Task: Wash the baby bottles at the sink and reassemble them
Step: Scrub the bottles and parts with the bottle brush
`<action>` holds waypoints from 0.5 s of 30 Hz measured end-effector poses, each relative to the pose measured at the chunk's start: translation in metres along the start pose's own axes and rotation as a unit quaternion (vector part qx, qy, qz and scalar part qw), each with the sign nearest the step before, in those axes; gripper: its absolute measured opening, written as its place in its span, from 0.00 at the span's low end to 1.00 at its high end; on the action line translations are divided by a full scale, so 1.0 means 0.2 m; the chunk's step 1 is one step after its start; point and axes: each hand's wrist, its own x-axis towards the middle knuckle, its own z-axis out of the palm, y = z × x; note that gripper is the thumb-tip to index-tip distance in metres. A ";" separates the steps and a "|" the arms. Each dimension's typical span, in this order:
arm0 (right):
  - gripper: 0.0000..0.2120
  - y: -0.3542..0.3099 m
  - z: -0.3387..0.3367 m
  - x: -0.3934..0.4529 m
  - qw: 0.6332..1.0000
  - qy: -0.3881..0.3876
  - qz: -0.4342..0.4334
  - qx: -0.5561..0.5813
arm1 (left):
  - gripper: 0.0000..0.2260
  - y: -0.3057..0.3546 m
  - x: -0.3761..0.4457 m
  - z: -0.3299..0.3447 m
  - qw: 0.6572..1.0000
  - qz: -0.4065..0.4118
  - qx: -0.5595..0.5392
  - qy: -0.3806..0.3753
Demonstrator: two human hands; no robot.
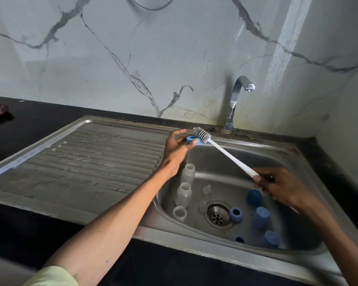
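Lying nearest in the sink, along the basin's near right side, are a blue cap and a blue collar ring, with another cap and ring just beyond, beside the drain; a domed blue cap sits farther back under the right hand. On the basin's left, three clear bottle bodies stand in a row running away from the viewer, and two clear teats lie between them and the drain. The right hand grasps the end of the white handle of a bottle brush, whose bristled head reaches up and back to the far rim. There the left hand pinches a third blue collar ring between thumb and fingers, the brush head touching or just beside it. The faucet behind shows no running water. The step in hand looks like scrubbing this ring, with the bottles, teats and caps unassembled. The next move probably calls for working the bristles through the ring's opening while the left hand keeps it steady, then rinsing
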 end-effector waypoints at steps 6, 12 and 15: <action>0.13 0.00 0.00 0.00 1.000 0.012 0.010 -0.006 | 0.24 0.02 -0.04 0.04 0.999 -0.028 -0.035 -0.028; 0.18 0.03 -0.04 0.00 1.000 -0.016 0.015 -0.016 | 0.15 0.09 -0.06 0.02 0.964 -0.125 -0.232 -0.043; 0.18 0.02 -0.04 0.00 1.000 -0.018 0.013 -0.013 | 0.08 0.09 -0.05 0.00 0.955 -0.160 -0.247 -0.042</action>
